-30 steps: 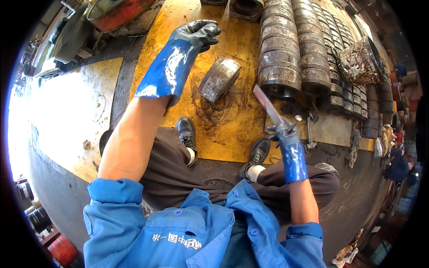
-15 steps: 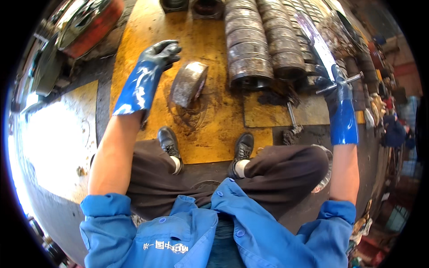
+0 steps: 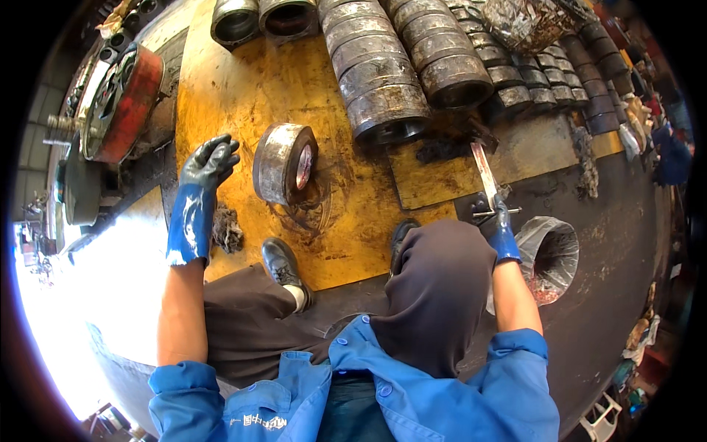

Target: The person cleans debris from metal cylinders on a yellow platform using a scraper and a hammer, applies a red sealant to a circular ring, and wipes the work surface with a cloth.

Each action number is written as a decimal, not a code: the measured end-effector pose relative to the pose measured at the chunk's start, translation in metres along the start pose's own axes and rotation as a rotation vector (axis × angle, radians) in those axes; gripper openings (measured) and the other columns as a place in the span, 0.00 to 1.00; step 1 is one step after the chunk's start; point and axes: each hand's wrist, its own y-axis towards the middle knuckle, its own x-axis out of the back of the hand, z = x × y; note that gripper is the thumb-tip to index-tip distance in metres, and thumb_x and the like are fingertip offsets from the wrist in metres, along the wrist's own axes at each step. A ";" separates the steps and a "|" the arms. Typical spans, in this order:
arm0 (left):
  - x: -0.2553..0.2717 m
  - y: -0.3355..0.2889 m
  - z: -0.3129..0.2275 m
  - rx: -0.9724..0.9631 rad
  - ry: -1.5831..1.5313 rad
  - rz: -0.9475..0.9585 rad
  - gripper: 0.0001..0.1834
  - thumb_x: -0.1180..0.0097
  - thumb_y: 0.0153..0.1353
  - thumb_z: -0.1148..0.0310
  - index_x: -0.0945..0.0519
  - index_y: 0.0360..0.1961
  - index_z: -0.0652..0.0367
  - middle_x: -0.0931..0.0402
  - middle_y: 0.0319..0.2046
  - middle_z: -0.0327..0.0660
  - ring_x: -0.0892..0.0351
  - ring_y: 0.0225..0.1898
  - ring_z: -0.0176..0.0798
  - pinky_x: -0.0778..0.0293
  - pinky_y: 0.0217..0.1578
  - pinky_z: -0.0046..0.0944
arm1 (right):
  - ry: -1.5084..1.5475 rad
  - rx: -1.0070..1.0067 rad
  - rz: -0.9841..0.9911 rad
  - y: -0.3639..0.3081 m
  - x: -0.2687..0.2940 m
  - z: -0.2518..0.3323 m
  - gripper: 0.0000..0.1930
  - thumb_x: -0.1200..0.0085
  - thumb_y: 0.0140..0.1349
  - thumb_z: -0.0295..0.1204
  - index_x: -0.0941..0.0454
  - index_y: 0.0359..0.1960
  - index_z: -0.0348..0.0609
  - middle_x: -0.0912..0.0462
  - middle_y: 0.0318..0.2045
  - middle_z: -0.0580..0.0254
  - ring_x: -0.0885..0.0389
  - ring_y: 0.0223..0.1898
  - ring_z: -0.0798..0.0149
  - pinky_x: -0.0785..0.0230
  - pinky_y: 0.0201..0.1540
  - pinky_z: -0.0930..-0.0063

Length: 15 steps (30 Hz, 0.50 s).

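Clearance between the gloved left hand (image 3: 210,160) and the metal ring (image 3: 278,163) is a narrow strip of yellow board (image 3: 221,85). The left fingers curl inward; I cannot tell whether their tips press against the thumb. The ring stands on its outer rim, bore turned toward the right. A wider stretch of board separates it from the first row of rings (image 3: 387,110). At right, the gloved right hand (image 3: 502,214) is closed round a long-bladed tool (image 3: 484,171) with a crossbar; its blade points far, over the dark floor (image 3: 471,324) and toward a second board (image 3: 423,184). A bag-lined bin (image 3: 572,254) stands just beside the right forearm.

Surface: the yellow board is stained dark near the ring, and a dark rag (image 3: 228,230) lies by its left edge. A red-sided drum (image 3: 132,110) stands far left.

Count: one ring standing apart; two hollow cylinders at the far edge, the left (image 3: 236,23) and the right (image 3: 289,20); two large rows of rings, the second (image 3: 445,62) right of the first; one bin. Smaller rings (image 3: 508,99) farther right overlap too much to number.
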 end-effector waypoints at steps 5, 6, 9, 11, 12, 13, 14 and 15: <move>-0.016 -0.005 0.002 0.001 0.074 -0.011 0.21 0.43 0.68 0.64 0.25 0.57 0.66 0.20 0.50 0.47 0.19 0.45 0.36 0.26 0.51 0.35 | 0.254 -0.031 0.139 0.067 0.003 -0.047 0.16 0.51 0.69 0.44 0.23 0.46 0.44 0.14 0.33 0.58 0.18 0.27 0.61 0.22 0.37 0.55; -0.021 0.000 0.005 0.011 0.084 0.007 0.22 0.44 0.68 0.63 0.25 0.57 0.66 0.20 0.51 0.47 0.20 0.46 0.36 0.26 0.52 0.35 | 0.252 -0.038 0.134 0.086 0.006 -0.052 0.17 0.51 0.69 0.44 0.22 0.46 0.44 0.14 0.33 0.58 0.18 0.27 0.61 0.22 0.37 0.55; -0.032 0.003 0.009 0.037 0.123 0.019 0.22 0.44 0.68 0.63 0.26 0.58 0.66 0.21 0.51 0.46 0.20 0.47 0.36 0.27 0.52 0.35 | 0.299 -0.062 0.132 0.105 -0.009 -0.059 0.17 0.50 0.69 0.45 0.21 0.43 0.44 0.14 0.32 0.60 0.18 0.26 0.62 0.22 0.36 0.55; -0.037 0.008 0.009 0.007 0.140 0.050 0.22 0.43 0.68 0.63 0.26 0.58 0.65 0.21 0.51 0.46 0.20 0.47 0.36 0.28 0.51 0.35 | 0.338 -0.115 0.163 0.118 -0.008 -0.059 0.17 0.50 0.69 0.46 0.21 0.42 0.46 0.14 0.33 0.59 0.17 0.27 0.61 0.21 0.36 0.56; -0.036 0.010 0.011 0.015 0.164 0.036 0.22 0.42 0.67 0.63 0.26 0.59 0.64 0.20 0.51 0.45 0.20 0.46 0.36 0.28 0.50 0.34 | 0.341 -0.120 0.138 0.117 -0.017 -0.063 0.17 0.49 0.68 0.46 0.21 0.43 0.47 0.14 0.33 0.59 0.17 0.28 0.61 0.21 0.37 0.56; -0.025 0.017 0.022 0.014 0.167 0.029 0.22 0.42 0.67 0.63 0.25 0.59 0.62 0.20 0.50 0.43 0.19 0.45 0.35 0.27 0.47 0.33 | 0.343 -0.120 0.112 0.115 -0.025 -0.063 0.16 0.49 0.68 0.46 0.21 0.43 0.47 0.14 0.34 0.59 0.16 0.28 0.61 0.21 0.37 0.56; -0.018 0.026 0.032 0.019 0.153 0.046 0.22 0.42 0.67 0.63 0.25 0.59 0.61 0.19 0.51 0.43 0.19 0.44 0.34 0.27 0.46 0.32 | 0.353 -0.147 0.156 0.123 -0.018 -0.060 0.16 0.49 0.68 0.46 0.22 0.45 0.49 0.14 0.35 0.59 0.16 0.29 0.61 0.21 0.37 0.56; -0.016 0.030 0.035 0.027 0.144 0.053 0.22 0.42 0.67 0.63 0.25 0.59 0.61 0.19 0.51 0.43 0.19 0.44 0.33 0.27 0.45 0.31 | 0.364 -0.159 0.132 0.123 -0.019 -0.059 0.16 0.48 0.68 0.47 0.22 0.45 0.49 0.14 0.36 0.59 0.16 0.29 0.61 0.21 0.38 0.55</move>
